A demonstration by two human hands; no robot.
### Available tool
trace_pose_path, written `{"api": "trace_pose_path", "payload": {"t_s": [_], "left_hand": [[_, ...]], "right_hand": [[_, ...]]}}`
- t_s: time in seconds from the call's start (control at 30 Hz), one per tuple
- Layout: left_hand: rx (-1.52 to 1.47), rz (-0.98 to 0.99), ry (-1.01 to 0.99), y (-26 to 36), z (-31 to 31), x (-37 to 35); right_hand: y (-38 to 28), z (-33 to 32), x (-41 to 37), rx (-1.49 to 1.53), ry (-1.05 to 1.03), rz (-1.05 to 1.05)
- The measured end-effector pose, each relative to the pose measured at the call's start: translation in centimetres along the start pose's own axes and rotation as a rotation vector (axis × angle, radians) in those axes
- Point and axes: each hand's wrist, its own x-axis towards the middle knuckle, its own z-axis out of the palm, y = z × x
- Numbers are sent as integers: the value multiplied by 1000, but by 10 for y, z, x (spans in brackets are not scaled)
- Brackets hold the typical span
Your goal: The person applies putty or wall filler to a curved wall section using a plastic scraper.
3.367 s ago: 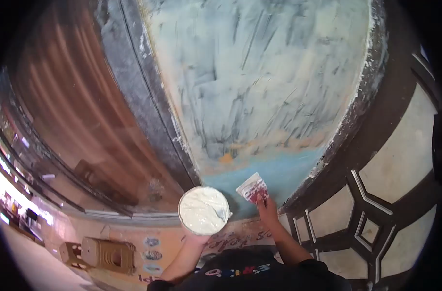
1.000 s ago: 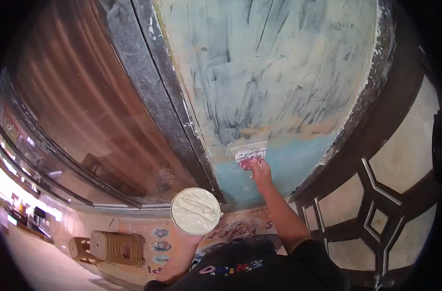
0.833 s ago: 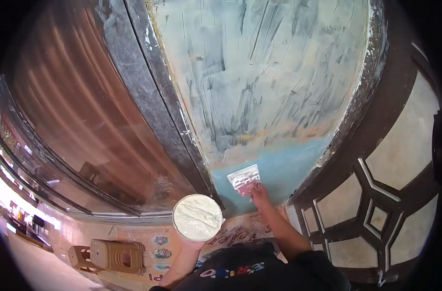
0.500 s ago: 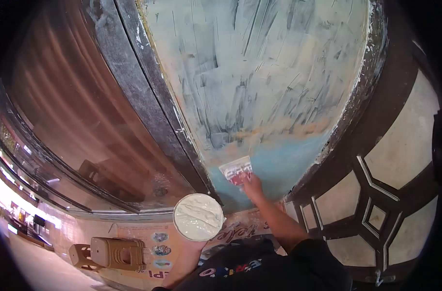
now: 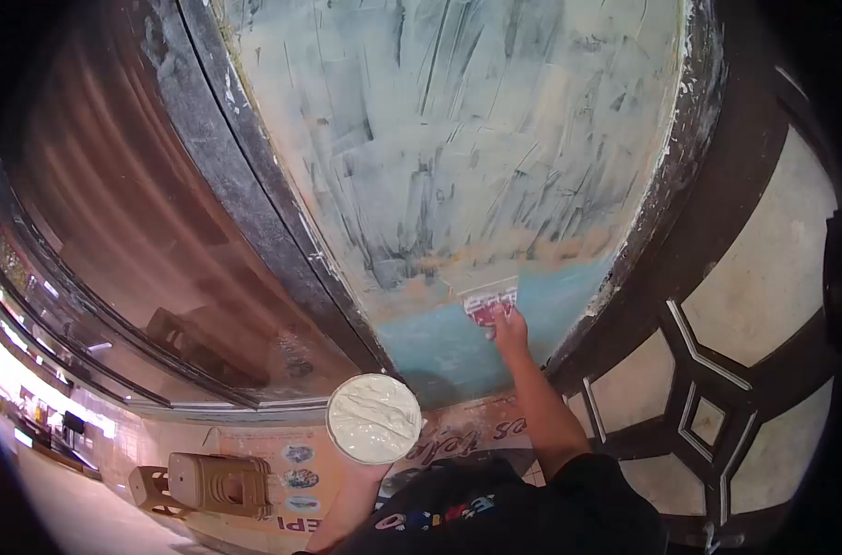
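My right hand (image 5: 510, 334) is closed on a putty knife (image 5: 488, 305) with a wide blade and a reddish handle. Its blade lies against the wall panel (image 5: 541, 120), where a pale, streaky coat meets a bare blue band (image 5: 439, 347) low down. Smeared white filler shows on the blade. Down in front of my body, my left hand (image 5: 365, 472) holds a round tub (image 5: 330, 427) of thick white putty (image 5: 376, 416) from below. The tub hides most of that hand's fingers.
Dark frame strips (image 5: 245, 176) border the panel. On the left is a brown glass pane (image 5: 143, 185); on the right, a dark door (image 5: 744, 250) with pale inset panels. Stacked brown plastic stools (image 5: 217, 483) stand low left, by a printed sheet (image 5: 301, 453) on the floor.
My right hand and the putty knife have moved right and slightly up along the wall. The view has shifted a little; the tub stays in my left hand.
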Motion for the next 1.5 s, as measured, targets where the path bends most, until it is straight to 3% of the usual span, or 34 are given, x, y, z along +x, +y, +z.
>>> {"api": "trace_pose_path", "payload": {"t_s": [0.03,0.1,0.17,0.23,0.37,0.4,0.53,0.6,0.67,0.8,0.97,1.13,1.2,1.27,1.3,1.33,1.4,1.5], "left_hand": [[4,-1,-1,-3,-2,0],[59,10,-35,-7,-6,1],[-5,58,48,-12,-7,3],[229,59,-101,-17,-9,8],[397,118,55,-28,-15,18],[334,68,-54,-31,-17,21],[351,88,15,-51,-16,28],[290,94,22,-56,-27,28],[271,136,43,-65,-27,30],[450,162,65,-79,-31,35],[271,47,-20,-105,-40,64],[219,44,-27,-130,-43,79],[187,61,-51,-137,-52,77],[273,90,-33,-144,-51,82],[363,114,-7,-146,-51,81],[275,103,-5,-144,-60,84],[294,87,60,-151,-50,91],[285,85,72,-163,-42,102]], "right_hand": [[10,-12,-14,4,1,-2],[26,-31,-38,-92,-65,185],[27,-42,-50,-71,-89,162],[8,-46,-50,-51,-116,146],[-65,-21,-4,-39,-129,-75],[-69,-21,6,-1,-106,-152],[-10,-49,13,-337,-67,-9],[16,-71,-12,-294,-88,142],[36,-92,-32,-179,-100,152],[-16,-109,-8,-199,-164,47],[-77,-99,48,-212,-44,-78],[18,-140,12,-392,2,40],[31,-167,-11,-595,-100,130],[27,-181,-14,-520,-166,69],[21,-186,-21,-439,-229,15],[-6,-183,-19,-281,-289,178],[-64,-169,-8,-159,-368,247],[-111,-154,12,-311,-393,105]]}}
